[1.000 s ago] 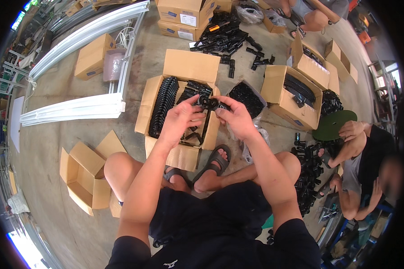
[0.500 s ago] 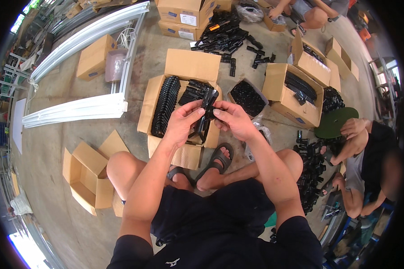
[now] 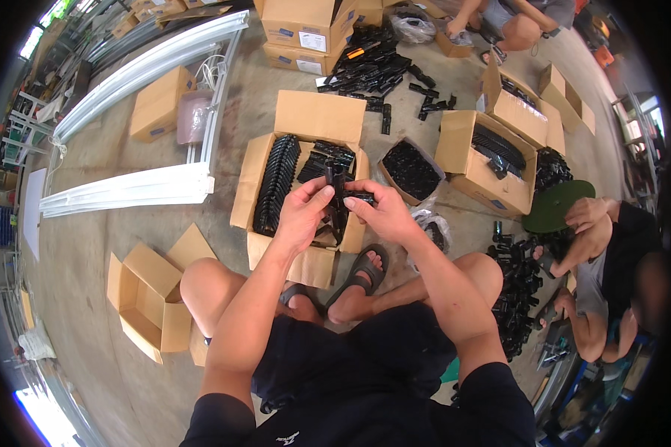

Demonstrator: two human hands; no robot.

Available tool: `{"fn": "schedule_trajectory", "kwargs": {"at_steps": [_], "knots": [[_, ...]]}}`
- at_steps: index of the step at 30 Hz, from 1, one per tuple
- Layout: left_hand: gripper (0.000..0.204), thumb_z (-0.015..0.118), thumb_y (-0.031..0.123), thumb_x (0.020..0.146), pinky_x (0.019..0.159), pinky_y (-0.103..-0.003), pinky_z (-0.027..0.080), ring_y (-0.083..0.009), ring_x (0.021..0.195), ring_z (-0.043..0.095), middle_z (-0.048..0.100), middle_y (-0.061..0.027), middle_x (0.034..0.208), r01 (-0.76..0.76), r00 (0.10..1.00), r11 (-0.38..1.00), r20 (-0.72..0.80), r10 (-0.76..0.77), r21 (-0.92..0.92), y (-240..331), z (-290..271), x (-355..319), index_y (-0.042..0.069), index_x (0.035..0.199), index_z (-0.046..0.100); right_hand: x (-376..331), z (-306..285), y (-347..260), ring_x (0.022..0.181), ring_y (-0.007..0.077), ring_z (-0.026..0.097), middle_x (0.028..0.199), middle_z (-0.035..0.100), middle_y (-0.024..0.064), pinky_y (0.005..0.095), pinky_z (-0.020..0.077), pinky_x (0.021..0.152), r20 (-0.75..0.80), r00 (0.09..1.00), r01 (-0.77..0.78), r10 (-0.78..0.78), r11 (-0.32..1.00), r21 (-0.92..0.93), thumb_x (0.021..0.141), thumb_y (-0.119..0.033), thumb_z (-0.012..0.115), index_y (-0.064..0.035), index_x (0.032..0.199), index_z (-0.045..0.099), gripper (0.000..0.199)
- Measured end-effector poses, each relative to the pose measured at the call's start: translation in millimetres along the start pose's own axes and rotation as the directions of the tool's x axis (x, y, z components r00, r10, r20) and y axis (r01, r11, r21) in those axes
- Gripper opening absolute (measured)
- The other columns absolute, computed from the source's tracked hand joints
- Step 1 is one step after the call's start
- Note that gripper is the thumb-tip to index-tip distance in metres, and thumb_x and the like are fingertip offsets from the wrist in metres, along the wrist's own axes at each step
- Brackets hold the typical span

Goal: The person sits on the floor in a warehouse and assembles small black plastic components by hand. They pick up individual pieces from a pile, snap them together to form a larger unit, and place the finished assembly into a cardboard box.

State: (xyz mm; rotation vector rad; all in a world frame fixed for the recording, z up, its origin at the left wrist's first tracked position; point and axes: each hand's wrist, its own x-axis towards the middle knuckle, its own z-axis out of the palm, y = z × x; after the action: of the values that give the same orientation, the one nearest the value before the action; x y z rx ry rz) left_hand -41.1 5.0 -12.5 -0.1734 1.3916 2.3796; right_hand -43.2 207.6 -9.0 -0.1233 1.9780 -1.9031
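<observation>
Between my two hands, above an open cardboard carton, is a black plastic tube-shaped fitting with a short side branch. My left hand grips its long body with thumb and fingers. On the other side my right hand pinches the branch. Below the hands, a neat row of similar black fittings fills the carton's left half. More fittings lie stacked in its right half, partly hidden by my hands.
A small box of tiny black pieces and a clear plastic bag lie to the right. Loose fittings are heaped beyond the carton. An open carton stands at left. A co-worker at right holds a green disc.
The fitting has turned between my hands; its side branch now points right, into my right fingers. The co-worker's lower hand at right has shifted. My head view has tilted slightly.
</observation>
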Motion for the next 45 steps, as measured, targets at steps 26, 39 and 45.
{"fn": "schedule_trajectory", "kwargs": {"at_steps": [26, 39, 45], "knots": [[0.034, 0.073, 0.008, 0.093, 0.085, -0.025, 0.055, -0.0087, 0.095, 0.067, 0.074, -0.0070, 0.106, -0.110, 0.991, 0.884, 0.120, 0.061, 0.455, -9, 9, -8, -0.005, 0.123, 0.066, 2, -12, 1, 0.096, 0.0086, 0.062, 0.108, 0.064, 0.0014, 0.0248, 0.0507, 0.086, 0.012, 0.991, 0.129, -0.130, 0.990, 0.062, 0.094, -0.002, 0.069, 0.0019, 0.125, 0.064, 0.032], [0.034, 0.074, 0.007, 0.092, 0.086, -0.026, 0.055, -0.0103, 0.096, 0.068, 0.074, -0.0094, 0.107, -0.071, 0.997, 0.821, 0.042, 0.058, 0.566, -6, 5, -7, -0.006, 0.122, 0.066, 3, -8, -15, 0.090, 0.0097, 0.061, 0.102, 0.066, 0.0049, 0.0265, 0.0511, 0.078, -0.006, 0.974, 0.215, -0.225, 0.937, -0.276, 0.086, -0.009, 0.078, 0.0059, 0.117, 0.067, 0.037], [0.036, 0.074, 0.001, 0.091, 0.090, -0.026, 0.056, -0.0125, 0.102, 0.068, 0.073, -0.0094, 0.112, -0.104, 0.994, 0.906, 0.084, 0.077, 0.411, -11, 13, -7, -0.006, 0.125, 0.064, 4, -13, 4, 0.086, 0.0076, 0.063, 0.100, 0.069, 0.0037, 0.0241, 0.0529, 0.077, -0.073, 0.985, 0.156, -0.158, 0.987, -0.037, 0.086, -0.008, 0.080, 0.0056, 0.118, 0.068, 0.037]]}}
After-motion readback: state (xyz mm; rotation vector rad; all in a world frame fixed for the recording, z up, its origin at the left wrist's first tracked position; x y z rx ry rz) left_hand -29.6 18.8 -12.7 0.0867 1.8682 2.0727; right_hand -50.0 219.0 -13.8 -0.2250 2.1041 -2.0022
